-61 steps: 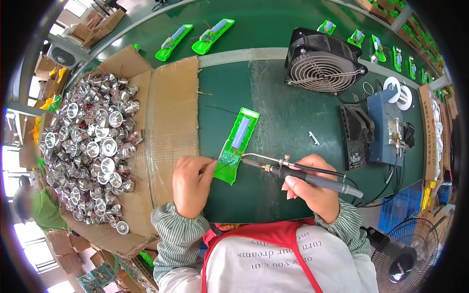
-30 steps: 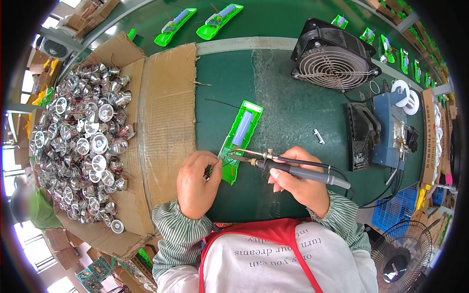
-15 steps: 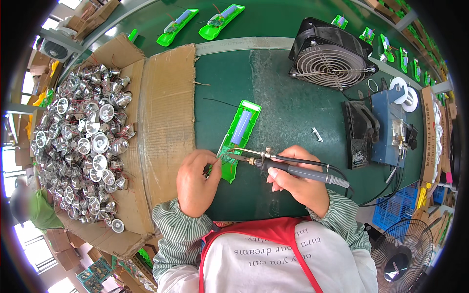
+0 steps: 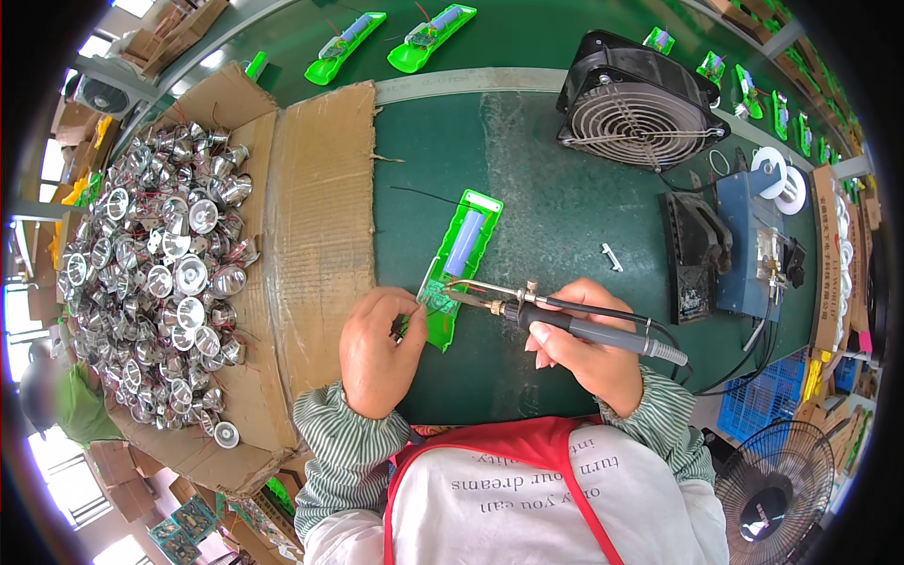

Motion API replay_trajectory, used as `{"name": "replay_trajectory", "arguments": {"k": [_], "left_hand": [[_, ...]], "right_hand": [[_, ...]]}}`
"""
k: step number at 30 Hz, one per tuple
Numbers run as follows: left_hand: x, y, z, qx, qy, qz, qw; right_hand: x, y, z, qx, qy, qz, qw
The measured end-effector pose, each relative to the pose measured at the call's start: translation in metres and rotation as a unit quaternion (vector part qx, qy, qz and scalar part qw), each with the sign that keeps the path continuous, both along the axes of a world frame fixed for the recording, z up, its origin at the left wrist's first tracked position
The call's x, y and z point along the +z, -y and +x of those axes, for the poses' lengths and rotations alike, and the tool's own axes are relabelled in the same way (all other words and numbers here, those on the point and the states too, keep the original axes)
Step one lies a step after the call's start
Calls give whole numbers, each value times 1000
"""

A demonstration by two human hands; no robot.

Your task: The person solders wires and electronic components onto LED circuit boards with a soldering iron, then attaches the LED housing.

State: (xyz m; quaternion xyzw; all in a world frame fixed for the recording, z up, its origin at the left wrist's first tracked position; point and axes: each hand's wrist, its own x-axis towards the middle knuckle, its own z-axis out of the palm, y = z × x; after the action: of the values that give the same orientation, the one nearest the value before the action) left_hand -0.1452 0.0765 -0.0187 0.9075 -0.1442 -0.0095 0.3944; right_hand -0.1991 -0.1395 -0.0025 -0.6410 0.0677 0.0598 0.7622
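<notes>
Head view: green plastic housing (image 4: 459, 266) lies flat on the green bench mat (image 4: 556, 217), long axis tilted, upper end toward 1 o'clock. Blue cylindrical cell (image 4: 466, 242) sits in its upper half; small circuit board (image 4: 435, 298) at its lower end.

Left hand (image 4: 377, 347) is at 7 o'clock of the housing, fingertips (image 4: 411, 311) curled and pressed together against the housing's lower-left edge, right at the board. Looks like a pinch on something thin there; too small to tell what.

Right hand (image 4: 584, 347) is at 4 o'clock of the housing, fingers wrapped tight around the grey handle of a soldering iron (image 4: 565, 325). Iron runs toward 9 o'clock, metal tip landing on the board, just beside the left fingertips. Right-hand fingers are well clear of the housing; only the iron reaches it.

Outward:
- 9 o'clock: flattened cardboard (image 4: 320, 235), then an open box heaped with shiny metal reflector cups (image 4: 160, 273).
- 12 o'clock: two more green housings (image 4: 386, 36) at the far bench edge.
- 1 o'clock: black fan (image 4: 640, 108), grille up.
- 3 o'clock: blue soldering station (image 4: 753, 245) with black iron stand (image 4: 692, 254) beside it; the iron's cable runs off toward them.
- small metal clip (image 4: 612, 256) loose on the mat between housing and stand.
</notes>
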Motion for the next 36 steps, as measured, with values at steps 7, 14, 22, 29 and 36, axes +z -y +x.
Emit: {"name": "replay_trajectory", "arguments": {"k": [7,14,22,29,36], "left_hand": [[3,0,-2,-3,-2,8,1000],[2,-3,-5,7,8,10,1000],[0,0,-1,6,-12,12,1000],[0,0,0,3,-14,13,1000],[1,1,1,7,-15,22,1000]], "right_hand": [[-1,6,-7,1,21,-6,1000],[2,6,-7,-1,21,4,1000],[-7,-4,0,16,39,-4,999],[-10,-7,4,22,37,-13,999],[-8,-5,4,21,31,-23,999]]}}
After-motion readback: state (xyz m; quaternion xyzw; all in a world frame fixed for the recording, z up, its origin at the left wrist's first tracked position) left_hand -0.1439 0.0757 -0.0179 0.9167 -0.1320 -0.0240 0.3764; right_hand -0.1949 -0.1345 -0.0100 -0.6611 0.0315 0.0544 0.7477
